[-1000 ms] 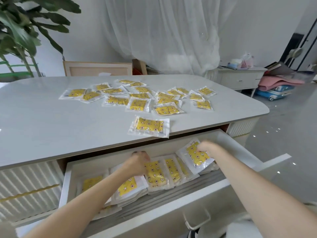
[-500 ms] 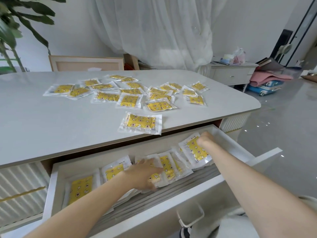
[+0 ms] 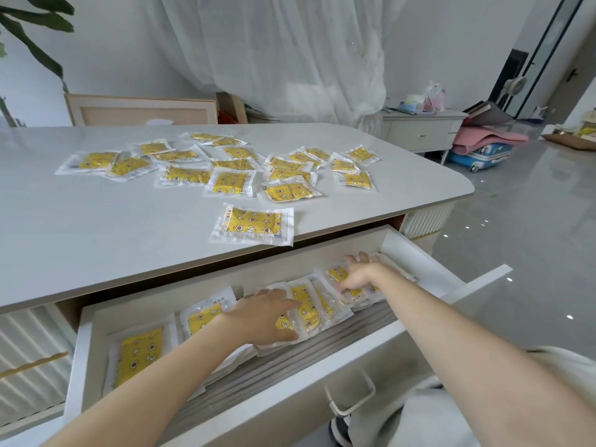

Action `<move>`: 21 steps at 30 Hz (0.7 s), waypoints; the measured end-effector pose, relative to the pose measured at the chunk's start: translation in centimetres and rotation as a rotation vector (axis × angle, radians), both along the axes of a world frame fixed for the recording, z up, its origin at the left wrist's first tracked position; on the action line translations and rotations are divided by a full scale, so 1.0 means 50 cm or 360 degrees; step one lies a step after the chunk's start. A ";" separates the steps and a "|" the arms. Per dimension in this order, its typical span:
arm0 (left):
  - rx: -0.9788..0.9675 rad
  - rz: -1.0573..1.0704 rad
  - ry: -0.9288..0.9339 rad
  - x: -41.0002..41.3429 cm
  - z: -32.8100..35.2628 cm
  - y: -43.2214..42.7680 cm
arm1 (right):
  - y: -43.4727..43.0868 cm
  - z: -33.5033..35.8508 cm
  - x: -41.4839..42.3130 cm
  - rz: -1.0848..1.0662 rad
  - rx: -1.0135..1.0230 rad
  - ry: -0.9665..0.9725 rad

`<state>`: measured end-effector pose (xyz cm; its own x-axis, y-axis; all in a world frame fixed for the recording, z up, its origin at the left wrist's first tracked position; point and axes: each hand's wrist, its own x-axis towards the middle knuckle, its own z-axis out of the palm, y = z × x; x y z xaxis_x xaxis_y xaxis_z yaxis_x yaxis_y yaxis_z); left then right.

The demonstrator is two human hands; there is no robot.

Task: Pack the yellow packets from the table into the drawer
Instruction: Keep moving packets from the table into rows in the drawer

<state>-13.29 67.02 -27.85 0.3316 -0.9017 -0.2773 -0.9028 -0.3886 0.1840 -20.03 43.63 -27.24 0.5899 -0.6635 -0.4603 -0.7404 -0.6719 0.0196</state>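
Several yellow packets in clear wrap lie scattered on the white table (image 3: 96, 227); one packet (image 3: 253, 224) sits alone near the front edge. Below it the white drawer (image 3: 416, 253) is pulled out, with a row of overlapping yellow packets (image 3: 309, 306) inside. My left hand (image 3: 263, 317) lies flat on the middle packets, fingers spread and pressing down. My right hand (image 3: 361, 272) rests on the packets at the drawer's right end, fingers spread over one. A packet (image 3: 138, 353) lies flat at the drawer's left end.
The drawer's front panel has a metal handle (image 3: 351, 395) near my body. A white side cabinet (image 3: 419, 130) and a blue suitcase (image 3: 480, 154) under pink cloth stand to the right on the glossy floor. A wooden frame (image 3: 142, 109) leans behind the table.
My left hand slid right along the row of packets in the drawer and now presses the middle ones. My right hand lowered the right-end packet flatter into the drawer.
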 end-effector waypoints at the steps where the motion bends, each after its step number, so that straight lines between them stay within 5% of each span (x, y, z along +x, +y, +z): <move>1: 0.0026 -0.0012 -0.0002 -0.002 -0.001 0.002 | 0.000 -0.005 0.000 0.0031 0.0026 0.0054; 6: 0.0095 -0.0041 -0.0044 -0.009 0.004 0.012 | -0.004 -0.010 -0.004 0.0054 0.0155 0.0029; 15: 0.0133 -0.0036 -0.0125 -0.019 0.002 0.012 | -0.014 -0.006 -0.028 0.0182 -0.0108 0.0186; 21: -0.0173 0.0041 -0.0047 -0.023 0.036 0.009 | 0.011 0.008 -0.032 0.0114 -0.0290 -0.0027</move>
